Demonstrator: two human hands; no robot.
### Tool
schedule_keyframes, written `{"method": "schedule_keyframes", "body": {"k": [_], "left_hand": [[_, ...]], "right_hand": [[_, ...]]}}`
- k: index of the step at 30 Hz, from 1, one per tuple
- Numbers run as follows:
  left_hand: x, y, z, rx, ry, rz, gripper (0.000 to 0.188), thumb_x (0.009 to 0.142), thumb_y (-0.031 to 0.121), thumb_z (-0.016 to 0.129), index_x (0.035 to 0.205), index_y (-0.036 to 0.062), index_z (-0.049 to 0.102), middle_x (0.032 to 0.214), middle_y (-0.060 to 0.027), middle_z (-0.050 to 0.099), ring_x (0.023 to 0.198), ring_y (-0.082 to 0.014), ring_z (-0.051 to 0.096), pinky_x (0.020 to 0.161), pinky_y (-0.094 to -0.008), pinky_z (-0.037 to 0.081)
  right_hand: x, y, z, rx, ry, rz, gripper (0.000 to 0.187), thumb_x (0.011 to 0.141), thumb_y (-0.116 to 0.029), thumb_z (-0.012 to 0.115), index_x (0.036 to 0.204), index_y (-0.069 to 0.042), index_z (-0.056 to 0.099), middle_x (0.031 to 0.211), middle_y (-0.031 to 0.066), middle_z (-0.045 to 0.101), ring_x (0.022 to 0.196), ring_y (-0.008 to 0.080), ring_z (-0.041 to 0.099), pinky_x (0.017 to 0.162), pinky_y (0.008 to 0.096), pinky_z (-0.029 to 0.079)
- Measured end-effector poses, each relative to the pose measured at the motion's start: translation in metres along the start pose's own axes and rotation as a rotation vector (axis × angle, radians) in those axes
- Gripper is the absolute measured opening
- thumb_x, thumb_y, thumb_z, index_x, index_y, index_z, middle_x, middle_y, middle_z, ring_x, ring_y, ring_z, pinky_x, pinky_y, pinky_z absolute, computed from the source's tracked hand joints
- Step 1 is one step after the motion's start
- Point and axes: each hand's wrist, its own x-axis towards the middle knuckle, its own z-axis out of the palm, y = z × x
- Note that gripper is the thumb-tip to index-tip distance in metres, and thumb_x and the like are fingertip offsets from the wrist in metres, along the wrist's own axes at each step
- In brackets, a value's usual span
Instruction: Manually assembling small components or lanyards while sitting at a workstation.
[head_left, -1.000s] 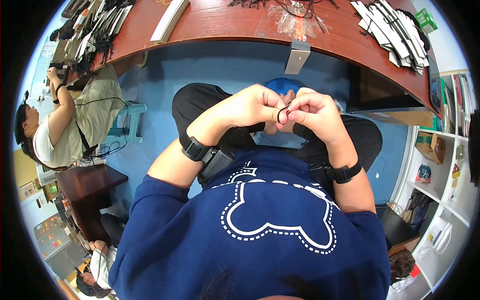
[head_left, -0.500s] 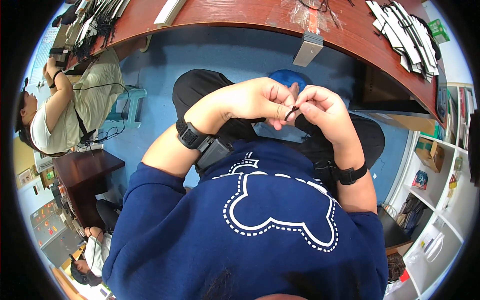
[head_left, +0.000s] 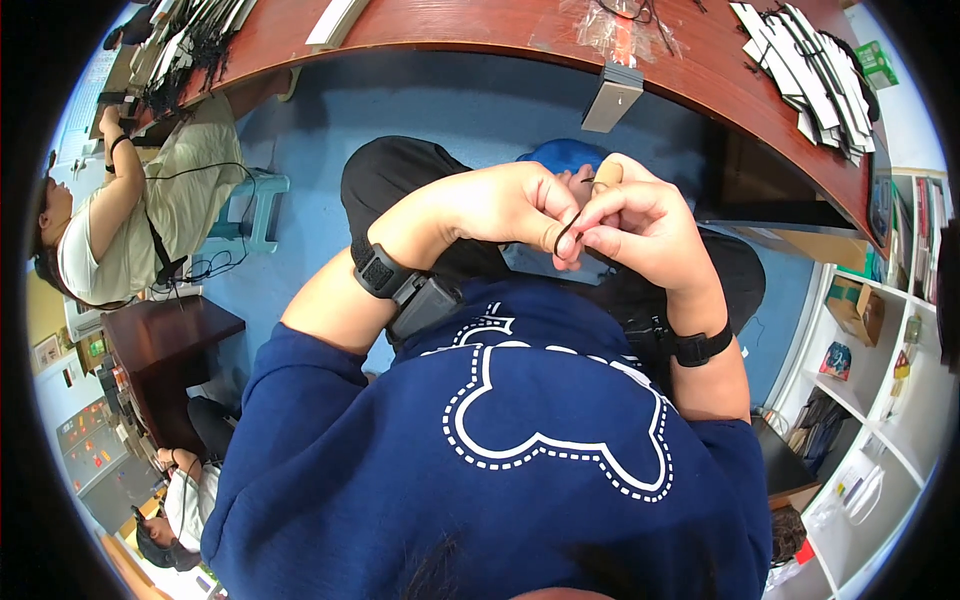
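Teal stool (head_left: 268, 187) left; cardboard box (head_left: 855, 308) on white shelving (head_left: 850, 397) right; blue object (head_left: 562, 152), perhaps seat.

A red-brown wood-grain desk (head_left: 460, 25) spans the upper view above a blue floor (head_left: 400, 105). A teal plastic stool (head_left: 268, 208) stands at left, near a dark brown table (head_left: 180, 328). White open shelving (head_left: 850, 394) occupies the right side, near a pale wall (head_left: 908, 132).

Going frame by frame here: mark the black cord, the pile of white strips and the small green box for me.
black cord (head_left: 565, 234): head view, on its curved middle
pile of white strips (head_left: 806, 76): head view, near its middle
small green box (head_left: 876, 65): head view, on its visible side
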Motion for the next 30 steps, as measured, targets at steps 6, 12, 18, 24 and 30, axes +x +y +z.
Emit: {"method": "schedule_keyframes", "body": {"k": [6, 12, 18, 24, 30], "left_hand": [[0.000, -0.004, -0.005, 0.053, -0.011, -0.067, 0.015, 0.085, 0.017, 0.069, 0.084, 0.0014, 0.069, 0.078, -0.0028, 0.067, 0.072, -0.0073, 0.059, 0.069, -0.0218, 0.047], [-0.003, -0.006, -0.008, -0.013, -0.008, -0.072, 0.015, 0.085, 0.016, 0.068, 0.089, 0.0011, 0.068, 0.078, -0.0025, 0.066, 0.072, -0.0083, 0.060, 0.067, -0.0214, 0.047], [-0.003, -0.009, -0.012, 0.039, -0.034, -0.105, 0.016, 0.085, 0.018, 0.069, 0.085, 0.0020, 0.069, 0.080, -0.0021, 0.066, 0.073, -0.0087, 0.061, 0.067, -0.0219, 0.048], [-0.002, -0.004, -0.012, -0.100, -0.005, -0.086, 0.015, 0.088, 0.016, 0.063, 0.092, 0.0013, 0.064, 0.078, -0.0025, 0.065, 0.075, -0.0093, 0.061, 0.068, -0.0224, 0.049], [0.005, 0.008, -0.002, 0.590, 0.425, 0.057, 0.009, 0.084, 0.008, 0.060, 0.088, -0.0005, 0.062, 0.075, -0.0101, 0.064, 0.067, -0.0143, 0.062, 0.063, -0.0272, 0.049]], "right_hand": [[-0.006, 0.009, 0.000, -0.046, 0.004, 0.003, 0.004, 0.075, 0.001, 0.070, 0.079, -0.002, 0.070, 0.078, -0.0009, 0.050, 0.069, 0.0073, 0.049, 0.059, 0.0182, 0.038], [-0.003, 0.024, 0.007, -0.073, 0.049, -0.007, 0.010, 0.074, -0.003, 0.072, 0.083, -0.007, 0.073, 0.067, -0.0036, 0.049, 0.063, 0.0071, 0.043, 0.055, 0.0210, 0.032], [-0.007, 0.011, 0.002, -0.288, -0.010, -0.034, 0.011, 0.075, -0.003, 0.070, 0.085, -0.007, 0.072, 0.070, -0.0016, 0.051, 0.068, 0.0100, 0.045, 0.063, 0.0237, 0.036], [-0.002, 0.024, 0.007, 0.307, 0.049, 0.102, 0.005, 0.083, -0.003, 0.063, 0.083, -0.001, 0.067, 0.076, -0.0002, 0.057, 0.064, 0.0054, 0.042, 0.057, 0.0204, 0.033], [0.003, 0.033, 0.009, -0.245, 0.387, 0.021, 0.001, 0.081, -0.002, 0.066, 0.081, 0.000, 0.065, 0.082, -0.0001, 0.051, 0.061, 0.0057, 0.043, 0.053, 0.0196, 0.035]]}}
